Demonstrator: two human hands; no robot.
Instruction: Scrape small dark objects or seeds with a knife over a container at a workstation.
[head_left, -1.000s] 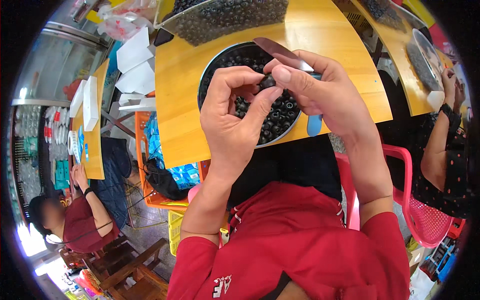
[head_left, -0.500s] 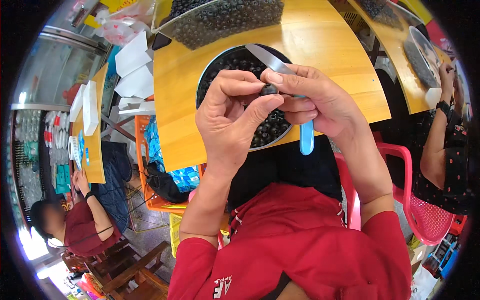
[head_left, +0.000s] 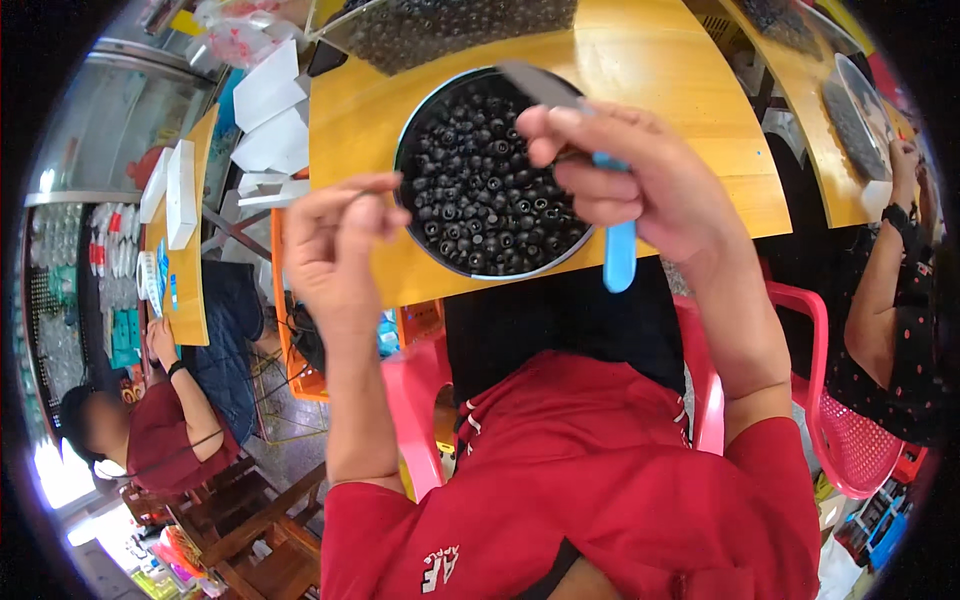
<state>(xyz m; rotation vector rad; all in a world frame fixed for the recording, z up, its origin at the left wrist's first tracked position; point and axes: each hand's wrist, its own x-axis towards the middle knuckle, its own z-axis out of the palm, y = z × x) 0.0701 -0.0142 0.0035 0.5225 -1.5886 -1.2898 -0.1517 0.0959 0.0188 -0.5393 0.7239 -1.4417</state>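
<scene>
My right hand point(head_left: 630, 165) is above the right side of the bowl, its fingers wrapped round a knife. The knife has a bright blue handle point(head_left: 620, 255) and a metal blade point(head_left: 538, 82) pointing up and left, slightly blurred. My left hand point(head_left: 345, 240) is just left of the bowl, thumb and fingers curled together; whatever they pinch is hidden. Between the hands, a round dark bowl point(head_left: 402, 150) with a pale rim sits at the table's near edge. It is filled with small round black bead-like pieces point(head_left: 485, 185), several showing a ring-shaped opening.
A clear bin point(head_left: 460, 35) of similar dark pieces stands at the far side of the wooden table point(head_left: 680, 100). White boxes point(head_left: 270, 110) and an orange crate point(head_left: 300, 340) are to the left. One person sits at left; another works at a right-hand table point(head_left: 845, 195).
My hands have parted: the left moved left and away from the bowl, the right stayed over it with the knife. The dark round piece held between them is no longer visible there.
</scene>
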